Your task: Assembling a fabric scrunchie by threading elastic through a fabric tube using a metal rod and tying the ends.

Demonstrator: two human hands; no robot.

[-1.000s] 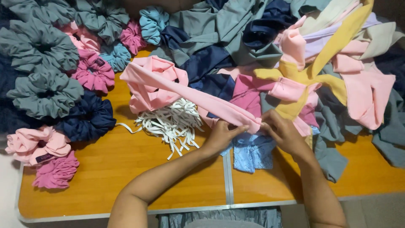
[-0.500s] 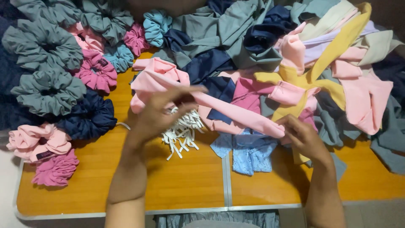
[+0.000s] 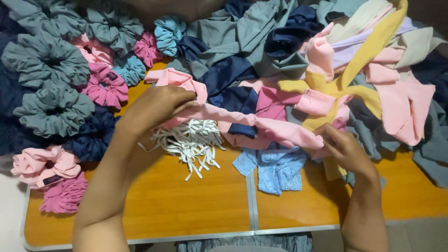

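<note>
Two hands on one pink fabric strip (image 3: 261,123) stretched above the tabletop (image 3: 186,205); left hand (image 3: 156,106) closed on one end; right hand (image 3: 343,149) pinching the other; white elastic pieces (image 3: 189,142) beneath.

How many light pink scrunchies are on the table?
2. One light pink scrunchie lies near the table's front left corner; another sits among grey ones at upper left. More may be buried.

Matt pink cloth strip (image 3: 261,123), glossy wooden table (image 3: 186,205) with metal rim.
</note>
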